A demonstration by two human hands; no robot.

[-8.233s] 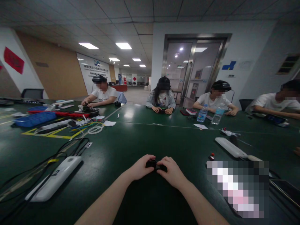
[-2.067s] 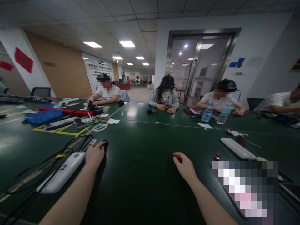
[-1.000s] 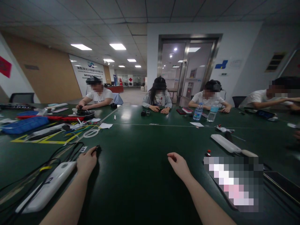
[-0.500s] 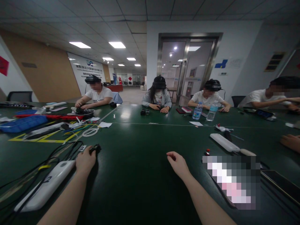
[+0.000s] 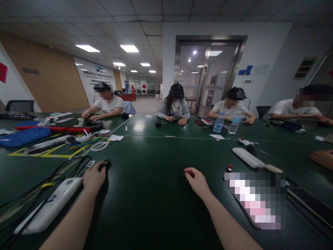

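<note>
My left hand rests on the dark green table at the left, fingers closed on a small black object that pokes out past the fingertips. It lies just right of a white power strip with black cables. My right hand lies on the table right of the middle, fingers loosely curled, with nothing visible in it. A small red and black part sits a little to its right.
A second white power strip, a phone and a blurred patch lie at the right. Yellow tape, a white ring, a blue tray and tools crowd the left. Several people sit along the far edge, with two water bottles.
Eight seconds ago both hands held the black object together at the middle. My left hand has since carried it out to the left. In the last second almost nothing has moved.
</note>
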